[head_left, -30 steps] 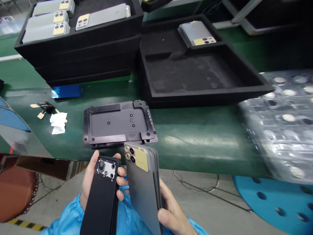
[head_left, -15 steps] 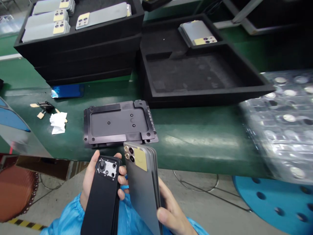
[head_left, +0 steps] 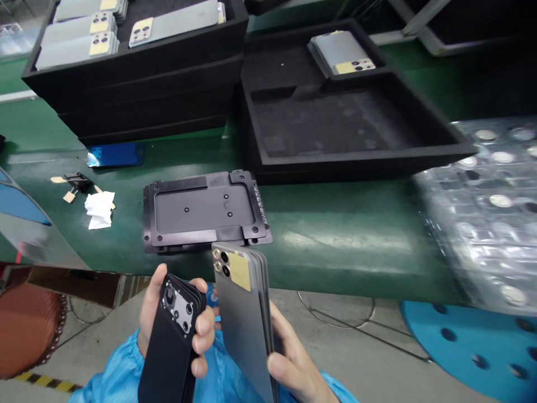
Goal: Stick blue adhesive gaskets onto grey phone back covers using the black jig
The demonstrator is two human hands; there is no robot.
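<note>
My left hand [head_left: 200, 336] is closed around a stack of black phone back covers [head_left: 168, 352], whose top one shows a silver camera plate. Beside it, my right hand [head_left: 293, 358] grips a stack of grey phone back covers [head_left: 241, 330] with a yellow film next to the camera rings. The two stacks are held side by side and apart, below the bench edge. Just beyond them on the green bench lies a black fixture plate [head_left: 205, 210] with a shallow phone-shaped recess.
Stacked black foam trays [head_left: 142, 78] hold grey covers at the back left. Another black tray [head_left: 361, 162] stands right of them with grey covers [head_left: 346, 50]. Clear plastic trays [head_left: 490, 224] lie far right. A blue film piece [head_left: 115, 155] and crumpled white paper [head_left: 99, 210] are on the left.
My left hand has tilted and turned the black stack, so several edges now show fanned at its right side. The grey stack in my right hand has barely moved.
</note>
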